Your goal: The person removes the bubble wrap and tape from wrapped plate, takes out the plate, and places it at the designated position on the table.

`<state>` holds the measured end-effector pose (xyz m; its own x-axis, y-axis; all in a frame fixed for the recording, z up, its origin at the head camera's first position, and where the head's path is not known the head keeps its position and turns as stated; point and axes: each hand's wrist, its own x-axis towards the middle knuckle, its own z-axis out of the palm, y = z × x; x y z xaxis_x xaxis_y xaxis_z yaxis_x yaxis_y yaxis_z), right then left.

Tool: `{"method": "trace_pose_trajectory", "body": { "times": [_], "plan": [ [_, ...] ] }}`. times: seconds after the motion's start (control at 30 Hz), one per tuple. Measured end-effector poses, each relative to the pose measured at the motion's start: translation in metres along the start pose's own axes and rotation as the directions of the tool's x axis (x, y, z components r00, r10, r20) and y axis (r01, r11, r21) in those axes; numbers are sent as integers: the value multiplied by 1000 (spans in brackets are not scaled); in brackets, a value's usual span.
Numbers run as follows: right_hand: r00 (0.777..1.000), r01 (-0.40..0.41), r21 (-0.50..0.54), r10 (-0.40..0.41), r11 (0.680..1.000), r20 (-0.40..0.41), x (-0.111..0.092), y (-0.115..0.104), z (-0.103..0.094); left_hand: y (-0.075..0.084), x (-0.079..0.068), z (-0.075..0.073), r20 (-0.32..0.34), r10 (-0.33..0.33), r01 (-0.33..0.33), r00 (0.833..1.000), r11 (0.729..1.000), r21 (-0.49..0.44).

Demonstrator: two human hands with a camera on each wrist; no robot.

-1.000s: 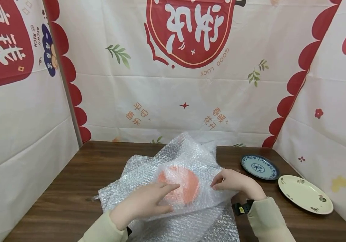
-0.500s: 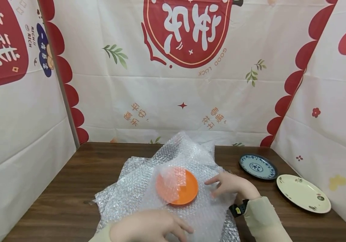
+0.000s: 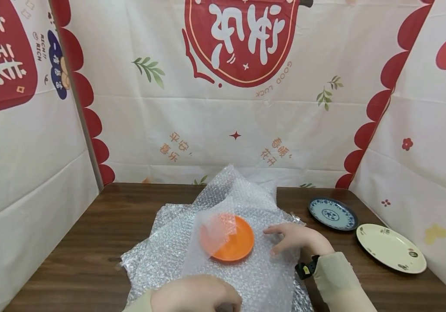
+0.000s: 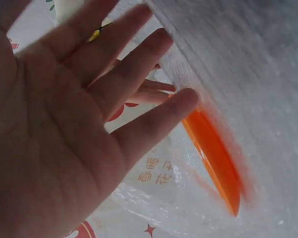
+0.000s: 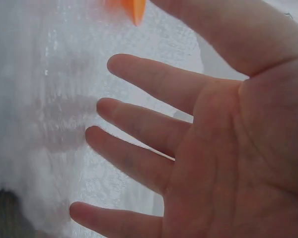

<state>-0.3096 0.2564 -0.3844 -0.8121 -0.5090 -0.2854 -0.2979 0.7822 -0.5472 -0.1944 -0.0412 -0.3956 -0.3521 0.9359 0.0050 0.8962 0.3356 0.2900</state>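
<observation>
An orange plate (image 3: 242,242) lies on layered sheets of bubble wrap (image 3: 156,255). One flap of the wrap covers the plate's left part, leaving its right side bare. My left hand (image 3: 195,294) is at the near edge of the wrap, partly cut off by the frame; the left wrist view shows its fingers spread and straight, the plate's rim (image 4: 213,153) beyond them. To the right of the plate, my right hand (image 3: 298,238) rests on the wrap. Its fingers (image 5: 154,79) are extended and spread in the right wrist view, fingertips at the bubble sheet, holding nothing.
A blue patterned plate (image 3: 333,214) lies at the back right of the dark wooden table (image 3: 70,251). Nearer, a cream oval plate (image 3: 392,249) sits by the right wall. Printed white cloth (image 3: 215,117) encloses the back and both sides.
The flap that covered the whole orange plate is folded back to the left, baring its right side. My left hand has drawn back toward the near edge; my right hand's fingers have loosened.
</observation>
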Motion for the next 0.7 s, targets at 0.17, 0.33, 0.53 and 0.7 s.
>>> {"method": "trace_pose_trajectory", "body": {
  "times": [0.17,0.33,0.53,0.7],
  "plan": [
    [1000,14,3,-14,1000,-11,-4,3,-3,-7,-8,-3,-87,-140,146,986,987,70],
    [999,-1,24,2,1000,-40,-7,5,-8,-11,-20,-14,-159,-220,244,962,958,149],
    [999,-11,52,14,999,-47,-8,7,-10,-15,-33,-33,-193,-434,460,880,879,123],
    [999,-2,54,4,999,-52,-9,8,-10,-28,-45,-43,-211,-591,608,779,794,23]
  ]
}}
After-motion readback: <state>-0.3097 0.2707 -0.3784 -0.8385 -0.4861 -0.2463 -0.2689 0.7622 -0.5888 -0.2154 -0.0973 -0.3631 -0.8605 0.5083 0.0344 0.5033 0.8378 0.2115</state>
